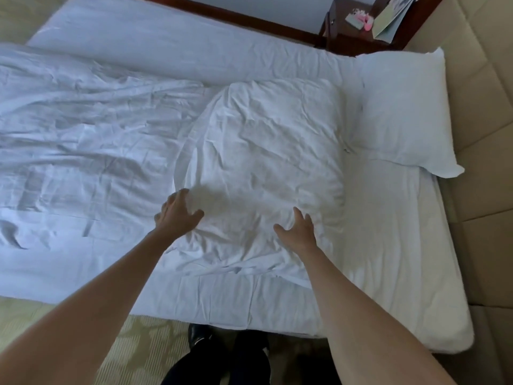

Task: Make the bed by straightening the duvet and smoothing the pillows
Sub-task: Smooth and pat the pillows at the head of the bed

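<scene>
At bed's near edge, left hand (177, 211) and right hand (298, 232) press flat, fingers spread, on a crumpled pillow (263, 168); duvet (83, 140) apparently unstraightened, second pillow (405, 112) already plump.

Duvet (83, 129), both pillows (263, 151) (402, 112) and bed sheet (388, 245) were plain white. Carpet (138, 343) was pale yellow-green with a lighter leaf pattern. Headboard (485, 134) was beige. Far nightstand (361, 40) was dark reddish-brown. Shoes (197, 333) were black.
</scene>
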The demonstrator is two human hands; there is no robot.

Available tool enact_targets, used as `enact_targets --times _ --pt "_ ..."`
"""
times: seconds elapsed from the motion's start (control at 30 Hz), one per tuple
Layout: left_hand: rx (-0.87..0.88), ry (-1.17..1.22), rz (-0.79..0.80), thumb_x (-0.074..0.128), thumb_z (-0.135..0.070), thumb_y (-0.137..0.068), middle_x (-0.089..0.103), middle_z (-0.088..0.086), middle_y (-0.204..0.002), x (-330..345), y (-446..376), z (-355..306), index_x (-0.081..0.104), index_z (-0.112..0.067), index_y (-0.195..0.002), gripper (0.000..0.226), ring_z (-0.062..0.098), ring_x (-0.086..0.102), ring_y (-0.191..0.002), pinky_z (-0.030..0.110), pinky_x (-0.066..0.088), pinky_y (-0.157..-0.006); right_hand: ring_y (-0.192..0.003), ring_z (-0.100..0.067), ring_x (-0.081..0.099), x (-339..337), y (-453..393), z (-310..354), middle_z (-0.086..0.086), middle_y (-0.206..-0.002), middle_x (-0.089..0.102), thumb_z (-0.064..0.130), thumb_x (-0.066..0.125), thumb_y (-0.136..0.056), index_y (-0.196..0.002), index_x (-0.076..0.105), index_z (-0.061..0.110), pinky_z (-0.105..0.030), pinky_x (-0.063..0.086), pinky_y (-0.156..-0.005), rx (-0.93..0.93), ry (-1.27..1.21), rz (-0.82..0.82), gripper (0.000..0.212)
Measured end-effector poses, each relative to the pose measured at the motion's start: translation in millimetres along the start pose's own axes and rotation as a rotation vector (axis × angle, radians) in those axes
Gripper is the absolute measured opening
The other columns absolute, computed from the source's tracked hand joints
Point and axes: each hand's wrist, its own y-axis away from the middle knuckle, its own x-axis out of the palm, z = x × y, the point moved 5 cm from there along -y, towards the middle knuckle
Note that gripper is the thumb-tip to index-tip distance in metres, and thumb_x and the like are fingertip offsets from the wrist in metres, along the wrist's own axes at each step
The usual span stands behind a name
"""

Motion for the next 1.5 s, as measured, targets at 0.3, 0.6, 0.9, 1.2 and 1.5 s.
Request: enact_targets --times 0.3,0.6,0.9,1.2,1.5 --pt "0.128 -0.177 0.014 0.064 -0.043 -0.086 0.033 0.005 -0.155 24 -64 -66 0.034 -0.022 -0.146 0.071 0.031 0.036 -0.139 0.058 0.031 -0.109 -0.152 -0.025 -0.003 -48 -62 -1 -0.006 -0.165 0.0 0.053 0.057 -0.091 -0.157 0.011 0.024 -0.054 0.015 -0.12 -0.104 0.061 -0.064 0.085" --pt "0.066 -0.416 0.029 0.05 -0.047 -0.096 0.032 0.006 -0.157 -4 -158 -148 0.068 -0.021 -0.119 0.039 0.025 0.022 -0.147 0.056 0.02 -0.115 -0.15 -0.032 -0.019 -109 -178 98 -0.013 -0.163 -0.019 0.072 0.052 -0.083 -0.158 0.002 0.025 -0.065 -0.003 -0.116 -0.196 0.237 -0.145 0.101" --pt "-0.116 -0.286 -0.153 0.061 -0.076 -0.074 0.028 0.011 -0.155 -36 -311 -172 0.032 -0.009 -0.148 0.103 0.032 0.027 -0.143 0.055 0.025 -0.112 -0.147 -0.044 -0.019 -114 -322 138 -0.014 -0.158 -0.031 0.09 0.061 -0.054 -0.146 -0.022 0.051 -0.075 0.004 -0.109 -0.104 0.227 -0.019 0.13" --pt "-0.071 0.279 0.08 0.086 -0.063 -0.056 0.066 -0.01 -0.11 55 -382 -149 0.059 -0.031 -0.118 0.075 0.01 0.063 -0.1 0.027 0.052 -0.083 -0.145 -0.046 -0.021 -42 -412 90 -0.018 -0.156 -0.034 0.103 0.043 -0.042 -0.142 -0.036 0.046 -0.078 -0.004 -0.104 -0.062 0.396 -0.053 0.139" --pt "0.214 0.443 -0.211 0.074 0.012 -0.07 0.063 -0.021 -0.049 -32 -352 -188 0.065 -0.02 -0.071 0.033 -0.011 0.056 -0.046 0.011 0.047 -0.049 -0.15 -0.04 -0.007 -45 -369 126 -0.006 -0.164 -0.016 0.097 0.043 -0.058 -0.146 -0.022 0.051 -0.072 0.002 -0.111 -0.159 0.266 -0.189 0.119"
